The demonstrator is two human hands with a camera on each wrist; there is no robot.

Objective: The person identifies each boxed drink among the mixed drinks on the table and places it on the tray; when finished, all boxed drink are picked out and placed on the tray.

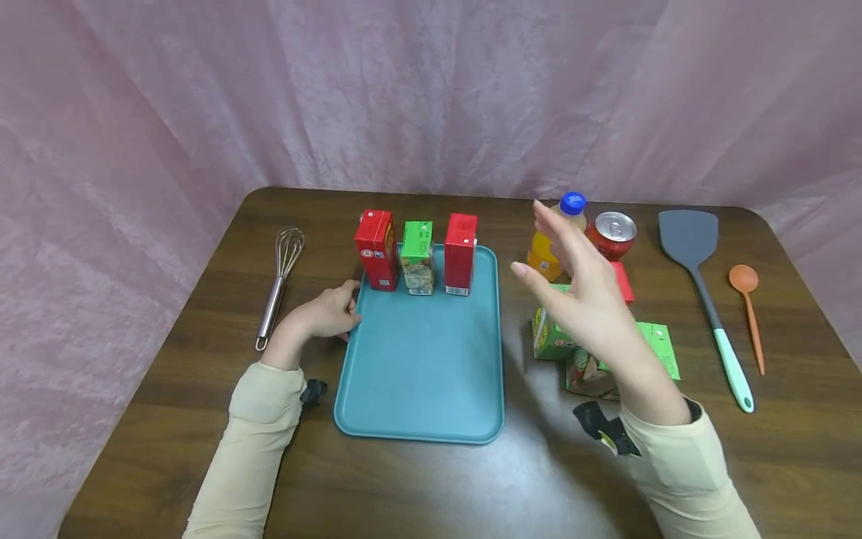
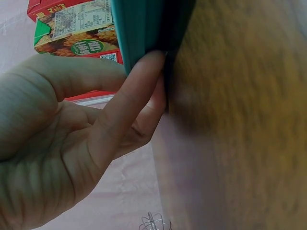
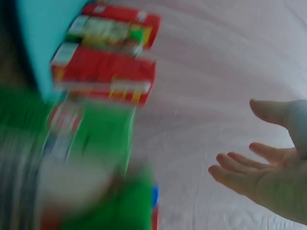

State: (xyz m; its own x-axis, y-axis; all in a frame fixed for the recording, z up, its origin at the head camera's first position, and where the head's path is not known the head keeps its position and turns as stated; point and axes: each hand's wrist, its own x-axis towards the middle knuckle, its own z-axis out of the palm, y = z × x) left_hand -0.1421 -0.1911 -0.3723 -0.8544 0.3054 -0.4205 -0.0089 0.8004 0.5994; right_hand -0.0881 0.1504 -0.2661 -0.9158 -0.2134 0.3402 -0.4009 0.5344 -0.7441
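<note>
My left hand (image 1: pixel 326 311) pinches the left rim of a blue tray (image 1: pixel 424 367). In the left wrist view, the thumb and fingertips meet at the tray edge (image 2: pixel 136 33). Along the tray's far end stand a red carton (image 1: pixel 377 251), a small green-topped carton (image 1: pixel 418 262) and another red carton (image 1: pixel 460 258). My right hand (image 1: pixel 582 288) is held up to the right of the tray with fingers extended and thumb apart, holding nothing. Seen from the head, it overlaps green drink cartons (image 1: pixel 550 340), a brown-and-green carton (image 1: pixel 584 374) and part of an orange drink bottle (image 1: pixel 542 258).
Beside the bottle is a red can (image 1: pixel 613 233), with a red box (image 1: pixel 622 283) partly hidden behind my right hand. Further right lie a grey spatula (image 1: pixel 690 236) with a mint handle and an orange spoon (image 1: pixel 744 279). A metal whisk (image 1: pixel 272 307) lies left of the tray.
</note>
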